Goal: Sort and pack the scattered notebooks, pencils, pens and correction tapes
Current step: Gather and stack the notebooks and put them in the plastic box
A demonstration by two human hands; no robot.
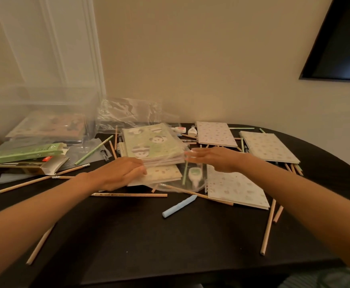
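While left hand (122, 173) grips notebook stack (151, 144), right hand (213, 160) motion-blurred, fingers straight.

Near table edge (149, 256) mostly free w/ stray pencils (268, 227); notebooks (268, 146) crowd the back.

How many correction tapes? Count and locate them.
3: pink tape and white tape behind the panda stack, green tape under plastic by the right hand. Others may hide.

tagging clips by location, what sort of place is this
Likely a room in a home: a dark table against a plain cream wall, a black screen mounted high right, a white panelled door at left.
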